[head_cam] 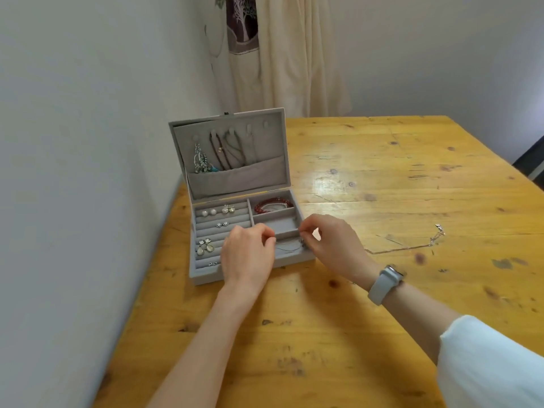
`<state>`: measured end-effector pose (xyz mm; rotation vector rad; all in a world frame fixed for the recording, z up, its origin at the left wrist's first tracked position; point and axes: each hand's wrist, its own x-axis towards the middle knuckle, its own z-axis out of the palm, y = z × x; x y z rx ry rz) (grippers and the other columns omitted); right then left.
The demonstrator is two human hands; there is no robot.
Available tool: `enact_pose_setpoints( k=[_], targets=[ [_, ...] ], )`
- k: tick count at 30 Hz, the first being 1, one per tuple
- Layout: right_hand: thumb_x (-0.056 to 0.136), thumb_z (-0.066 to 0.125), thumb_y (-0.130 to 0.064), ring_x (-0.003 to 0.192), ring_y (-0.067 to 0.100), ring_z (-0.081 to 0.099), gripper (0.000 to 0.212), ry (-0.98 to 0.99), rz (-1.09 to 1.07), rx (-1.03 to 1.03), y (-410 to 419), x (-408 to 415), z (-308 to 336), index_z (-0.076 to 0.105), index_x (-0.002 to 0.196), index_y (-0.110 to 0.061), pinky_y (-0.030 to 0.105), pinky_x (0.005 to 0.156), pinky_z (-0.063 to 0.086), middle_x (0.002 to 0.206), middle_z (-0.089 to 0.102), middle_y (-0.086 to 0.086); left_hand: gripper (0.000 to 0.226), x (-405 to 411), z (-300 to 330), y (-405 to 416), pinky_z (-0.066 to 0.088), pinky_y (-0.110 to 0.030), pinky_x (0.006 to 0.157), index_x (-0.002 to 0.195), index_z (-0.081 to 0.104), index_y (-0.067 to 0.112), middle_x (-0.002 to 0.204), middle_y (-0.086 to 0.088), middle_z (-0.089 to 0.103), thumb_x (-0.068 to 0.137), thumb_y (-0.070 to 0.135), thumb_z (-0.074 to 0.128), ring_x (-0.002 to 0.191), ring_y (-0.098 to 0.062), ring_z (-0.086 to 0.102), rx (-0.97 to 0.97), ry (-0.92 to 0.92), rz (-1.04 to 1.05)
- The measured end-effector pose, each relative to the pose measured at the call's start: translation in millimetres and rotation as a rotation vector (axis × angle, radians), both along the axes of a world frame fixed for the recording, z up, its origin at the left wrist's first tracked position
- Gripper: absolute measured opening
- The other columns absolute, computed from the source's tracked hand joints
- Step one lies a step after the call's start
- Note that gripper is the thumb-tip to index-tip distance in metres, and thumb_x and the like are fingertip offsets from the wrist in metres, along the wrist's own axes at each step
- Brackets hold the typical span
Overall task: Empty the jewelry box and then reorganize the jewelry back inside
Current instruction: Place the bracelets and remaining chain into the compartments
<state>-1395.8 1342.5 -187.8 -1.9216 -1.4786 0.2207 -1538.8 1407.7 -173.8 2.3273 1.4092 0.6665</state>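
Grey velvet-lined jewelry box (pixel 206 275) stood open on the yellow wooden surface (pixel 382 178) while the left hand (pixel 248 256) and right hand (pixel 332 245) each pinched an end of a thin silver chain (pixel 287 248) over its nearest right compartment, apparently mid-restocking, with coiling it down next.

Your left hand (pixel 247 254) and right hand (pixel 331 242) meet at frame centre over the front right compartment of the open grey jewelry box (pixel 206 276), each pinching a thin chain (pixel 290 248) that sags into it. Behind it lies a red bracelet (pixel 272 205); earrings (pixel 206 245) fill the left rows. Right of centre, another necklace (pixel 412 245) lies on the wooden table (pixel 382 172).
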Motion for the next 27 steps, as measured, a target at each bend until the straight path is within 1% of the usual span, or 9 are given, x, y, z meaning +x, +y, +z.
enact_pose_setpoints(
  k=[5,9,12,15,17,19,22,25,27],
  targets=[
    [0.086,0.058,-0.017,0.079,0.013,0.052,0.011,-0.142,0.046,0.040,-2,3,7,0.068,0.088,-0.017,0.028,0.064,0.045,0.081,0.067,-0.007,0.017,3,-9,3,0.039,-0.026,0.073,0.097,0.068,0.027,0.092,-0.001,0.065,0.087,0.027,0.055,0.096,-0.018,0.051,-0.006,0.029,-0.035],
    [0.088,0.055,-0.024,0.085,0.013,0.050,0.015,-0.228,0.078,0.019,-3,8,3,0.068,0.089,-0.015,0.027,0.061,0.043,0.090,0.066,-0.005,0.025,4,-4,-1,0.038,-0.029,0.079,0.099,0.069,0.022,0.098,0.001,0.065,0.090,0.032,0.048,0.098,-0.018,0.046,0.114,0.158,-0.091],
    [0.089,0.054,-0.023,0.095,0.012,0.049,0.018,-0.196,0.089,0.025,-6,11,0,0.067,0.089,-0.011,0.025,0.065,0.043,0.106,0.059,-0.002,0.028,2,-2,-6,0.035,-0.030,0.088,0.103,0.069,0.020,0.113,0.004,0.058,0.090,0.032,0.046,0.107,-0.016,0.040,0.180,0.199,-0.149],
    [0.089,0.052,-0.019,0.087,0.006,0.045,0.016,-0.099,0.091,0.020,-12,15,0,0.066,0.091,-0.012,0.024,0.069,0.043,0.109,0.055,-0.002,0.026,-1,-6,-11,0.031,-0.030,0.093,0.105,0.067,0.021,0.121,0.003,0.053,0.089,0.030,0.049,0.114,-0.015,0.037,0.168,0.178,-0.148],
    [0.089,0.051,-0.016,0.081,0.006,0.046,0.015,-0.052,0.080,0.013,-17,20,-1,0.065,0.092,-0.013,0.026,0.071,0.045,0.105,0.056,-0.003,0.023,0,-7,-18,0.033,-0.032,0.091,0.102,0.068,0.019,0.116,0.001,0.056,0.087,0.026,0.052,0.113,-0.017,0.042,0.175,0.120,-0.147],
    [0.089,0.051,-0.012,0.077,0.009,0.051,0.015,-0.017,0.046,0.012,-26,26,-2,0.065,0.094,-0.013,0.027,0.073,0.046,0.099,0.058,-0.002,0.021,4,-9,-30,0.039,-0.035,0.085,0.095,0.069,0.017,0.105,-0.001,0.061,0.083,0.023,0.054,0.104,-0.020,0.052,0.203,0.046,-0.181],
    [0.087,0.052,-0.007,0.076,0.013,0.054,0.016,-0.004,-0.053,0.008,-47,46,-3,0.065,0.094,-0.012,0.031,0.075,0.047,0.094,0.061,0.000,0.021,23,-14,-53,0.045,-0.035,0.080,0.092,0.069,0.015,0.095,-0.001,0.064,0.078,0.021,0.055,0.093,-0.020,0.059,0.230,-0.005,-0.302],
    [0.087,0.050,-0.006,0.092,0.019,0.053,0.020,-0.062,-0.181,-0.073,-72,80,-5,0.066,0.098,-0.013,0.033,0.081,0.044,0.098,0.060,0.004,0.034,50,-23,-75,0.048,-0.034,0.081,0.099,0.068,0.015,0.097,-0.001,0.065,0.080,0.027,0.041,0.095,-0.020,0.060,0.181,-0.031,-0.444],
    [0.088,0.047,-0.007,0.110,0.024,0.045,0.026,-0.142,-0.250,-0.194,-90,108,-7,0.064,0.107,-0.016,0.037,0.091,0.038,0.111,0.056,0.005,0.038,70,-29,-85,0.045,-0.038,0.089,0.110,0.064,0.013,0.109,-0.005,0.063,0.083,0.028,0.040,0.106,-0.024,0.056,0.144,0.005,-0.503]
  ],
)
